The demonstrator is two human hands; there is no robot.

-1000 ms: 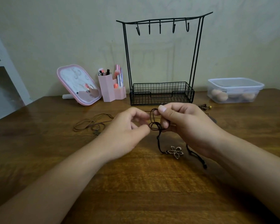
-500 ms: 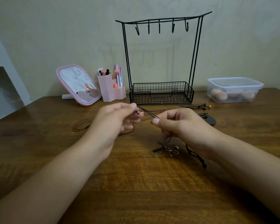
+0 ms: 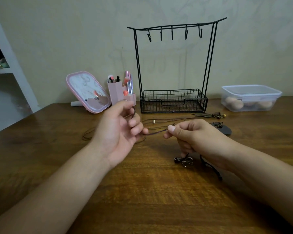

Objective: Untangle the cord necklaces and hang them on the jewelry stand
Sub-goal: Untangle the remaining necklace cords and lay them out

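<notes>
Nearest on the desk (image 3: 142, 191) lies a flower pendant (image 3: 186, 160). Above it, the right hand (image 3: 194, 139) and left hand (image 3: 118, 132), held apart, each pinch a dark cord (image 3: 156, 132) stretched between them. Farther back stands the stand (image 3: 173, 102), hooks bare.

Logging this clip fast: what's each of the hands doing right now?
Left hand: closed, pinching the brown cord.
Right hand: closed, pinching the same cord; flower pendant dangles below.
</notes>
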